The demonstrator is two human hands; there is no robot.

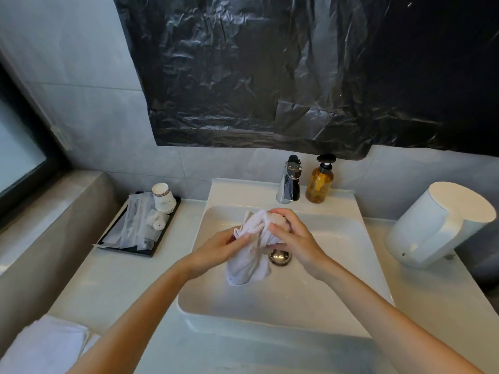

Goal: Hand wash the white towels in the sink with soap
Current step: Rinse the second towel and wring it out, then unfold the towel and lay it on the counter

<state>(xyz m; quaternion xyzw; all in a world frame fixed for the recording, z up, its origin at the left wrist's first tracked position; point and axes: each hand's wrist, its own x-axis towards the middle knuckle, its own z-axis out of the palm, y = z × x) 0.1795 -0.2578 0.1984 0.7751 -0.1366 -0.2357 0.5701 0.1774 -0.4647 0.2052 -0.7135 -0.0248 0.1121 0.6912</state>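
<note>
A folded towel (46, 344) lies at the desk's near-left edge, and a black tray (167, 227) sits just left of the sink (270, 322). Over the basin, the left hand (216, 252) and right hand (294, 238) both grip a bunched white towel (251, 263) hanging beside the drain (280, 257). The basin's near half lies open. The faucet (290, 182) and soap bottle (320, 184) stand on the back rim, and a white canister (437, 225) stands far right.

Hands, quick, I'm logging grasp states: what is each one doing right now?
Left hand: closed, gripping the white towel.
Right hand: closed, gripping the bunched top of the same towel.
</note>
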